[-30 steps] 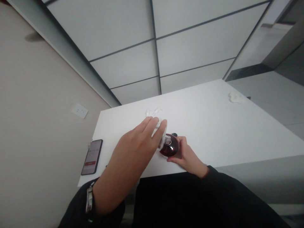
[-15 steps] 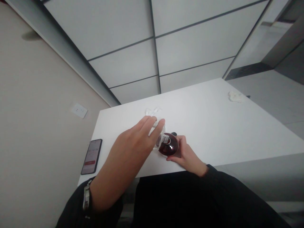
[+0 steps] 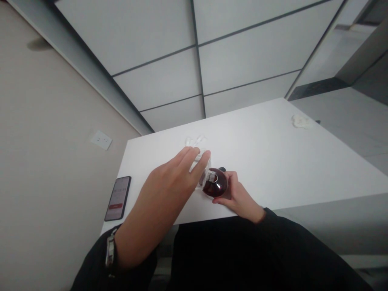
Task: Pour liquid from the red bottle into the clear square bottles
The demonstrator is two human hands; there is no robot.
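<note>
My right hand [image 3: 239, 198] is closed round the side of a dark red-brown round bottle [image 3: 216, 186] on the table. From the left, my left hand [image 3: 178, 173] grips a clear glass bottle [image 3: 205, 176], tilted so that its neck meets the mouth of the dark bottle. Most of the clear bottle is hidden behind my left fingers. A small black cap [image 3: 222, 169] lies just behind the dark bottle. Beyond my left fingertips is a clear plastic-looking piece [image 3: 196, 141], whose kind I cannot make out.
A phone [image 3: 118, 198] with a lit screen lies at the left edge of the white table [image 3: 257, 153]. A crumpled white tissue [image 3: 300, 121] is near the far right edge. Behind the table stand pale panelled doors [image 3: 245, 56]; a wall socket [image 3: 102, 140] is at left.
Both hands and both bottles hold nearly the same positions. Only a very slight shift of the camera view shows.
</note>
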